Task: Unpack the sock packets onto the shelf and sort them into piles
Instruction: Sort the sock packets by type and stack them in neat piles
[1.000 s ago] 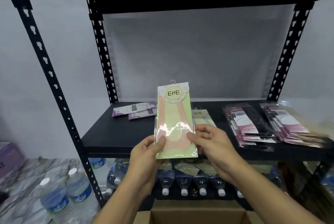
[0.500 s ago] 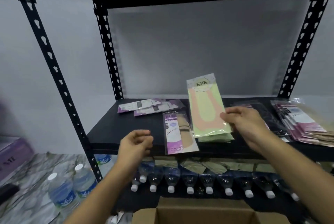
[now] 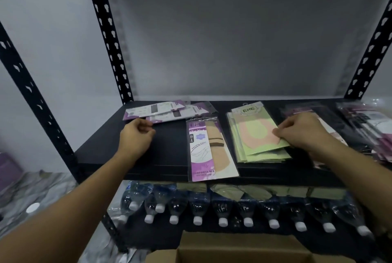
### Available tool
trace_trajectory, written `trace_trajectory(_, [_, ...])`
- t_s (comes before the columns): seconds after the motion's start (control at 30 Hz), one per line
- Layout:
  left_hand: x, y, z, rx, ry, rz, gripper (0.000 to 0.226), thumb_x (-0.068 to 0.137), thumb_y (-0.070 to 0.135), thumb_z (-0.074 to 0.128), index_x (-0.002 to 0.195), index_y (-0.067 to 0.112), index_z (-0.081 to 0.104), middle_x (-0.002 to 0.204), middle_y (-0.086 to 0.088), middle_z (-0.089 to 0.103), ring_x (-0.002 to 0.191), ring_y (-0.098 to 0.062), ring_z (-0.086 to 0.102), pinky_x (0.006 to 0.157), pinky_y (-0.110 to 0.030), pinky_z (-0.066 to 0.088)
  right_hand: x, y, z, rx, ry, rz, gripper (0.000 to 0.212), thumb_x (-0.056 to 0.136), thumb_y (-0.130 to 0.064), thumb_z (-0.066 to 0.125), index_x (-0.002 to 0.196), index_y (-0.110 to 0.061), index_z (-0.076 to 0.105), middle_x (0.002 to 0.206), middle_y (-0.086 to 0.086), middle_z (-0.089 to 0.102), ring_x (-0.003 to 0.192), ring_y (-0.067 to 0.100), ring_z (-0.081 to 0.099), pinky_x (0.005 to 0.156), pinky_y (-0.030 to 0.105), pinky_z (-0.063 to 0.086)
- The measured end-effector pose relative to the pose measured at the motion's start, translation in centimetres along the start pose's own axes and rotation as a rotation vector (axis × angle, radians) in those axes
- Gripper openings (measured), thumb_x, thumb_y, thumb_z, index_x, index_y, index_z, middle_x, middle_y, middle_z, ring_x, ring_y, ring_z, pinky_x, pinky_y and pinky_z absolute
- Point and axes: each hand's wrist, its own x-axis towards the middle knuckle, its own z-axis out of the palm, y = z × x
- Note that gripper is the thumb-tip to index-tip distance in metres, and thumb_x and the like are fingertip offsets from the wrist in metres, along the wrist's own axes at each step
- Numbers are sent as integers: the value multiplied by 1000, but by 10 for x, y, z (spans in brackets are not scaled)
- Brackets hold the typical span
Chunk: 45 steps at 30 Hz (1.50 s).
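Green packet [image 3: 255, 135] lies skewed on top of the green pile [image 3: 265, 157], mid-shelf. Right hand [image 3: 301, 133] pinches its right edge, fingers curled. Left hand [image 3: 135, 138] hovers loosely curled, holding nothing, just in front of the purple packets [image 3: 165, 112] at back left. Purple-beige packet [image 3: 210, 150] overhangs the shelf [image 3: 169, 156] front edge, with bare shelf between it and the left hand. Pink-black piles [image 3: 371, 126] crowd the right end.

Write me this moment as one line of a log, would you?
right hand pinches green packet atop green pile | left hand loosely curled, empty | purple packet lies beside pile on shelf
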Motion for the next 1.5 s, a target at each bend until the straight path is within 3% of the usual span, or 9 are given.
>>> trace_trajectory(0.17, [25, 1, 11, 141, 3, 56, 20, 86, 10, 67, 106, 8, 67, 97, -2, 65, 88, -15, 59, 85, -25, 44, -6, -3, -6, -239, 43, -114, 16, 80, -21, 72, 86, -6, 73, 86, 11, 71, 74, 20, 57, 71, 26, 44])
trace_trajectory(0.37, [60, 2, 21, 582, -126, 22, 46, 87, 41, 64, 130, 27, 59, 135, -1, 59, 128, -27, 49, 110, -43, 34, -29, -12, -30, -169, 183, -271, 7, 81, -18, 71, 75, -14, 71, 68, -1, 68, 67, 11, 61, 66, 22, 42])
trace_trajectory(0.43, [58, 1, 23, 637, -172, 16, 42, 90, 44, 60, 129, 27, 60, 130, -1, 63, 125, -26, 52, 110, -44, 31, -37, -15, -37, -156, 195, -316, 8, 82, -18, 70, 74, -16, 72, 67, -4, 67, 64, 5, 59, 57, 18, 38])
trace_trajectory(0.67, [27, 7, -7, 1111, -103, 525, 12, 94, 17, 53, 92, 17, 64, 99, -6, 68, 93, -28, 62, 81, -39, 41, -62, -30, -53, -36, 228, -398, 10, 84, -23, 69, 75, -19, 72, 68, -7, 68, 67, 4, 61, 56, 12, 37])
trace_trajectory(0.8, [11, 14, -46, 680, 86, 514, 14, 88, 12, 64, 74, 7, 64, 76, -9, 61, 69, -32, 58, 59, -39, 45, -78, -35, -61, 30, 208, -397, 11, 85, -22, 68, 75, -19, 72, 69, -4, 69, 69, 8, 62, 59, 15, 41])
trace_trajectory(0.93, [-8, 48, -80, 253, 138, 264, 18, 96, 16, 56, 82, 12, 67, 75, -2, 63, 67, -17, 58, 65, -29, 44, -100, -44, -63, 109, 137, -375, 15, 85, -21, 68, 71, -24, 69, 70, -6, 69, 71, 6, 61, 59, 15, 41])
trace_trajectory(1.17, [-82, 80, -92, -543, 38, -145, 18, 97, 19, 57, 100, 6, 69, 93, -13, 73, 81, -28, 73, 60, -25, 59, -136, -71, -44, 288, -110, -309, 17, 87, -21, 67, 70, -21, 70, 67, -4, 71, 57, 0, 59, 56, 13, 42])
trace_trajectory(1.37, [-160, 102, -82, -910, -40, -292, 19, 98, 14, 52, 107, 4, 66, 96, -14, 76, 87, -26, 74, 65, -27, 60, -166, -103, -18, 565, -276, -211, 14, 86, -35, 66, 93, -24, 71, 85, -2, 72, 55, -2, 59, 54, 13, 42])
trace_trajectory(1.5, [-191, 111, -80, -995, -51, -314, 21, 98, 14, 52, 107, -1, 64, 97, -20, 74, 89, -30, 74, 65, -29, 61, -191, -118, -15, 694, -298, -220, 15, 83, -32, 70, 95, -23, 70, 90, -4, 73, 72, 7, 65, 52, 10, 43])
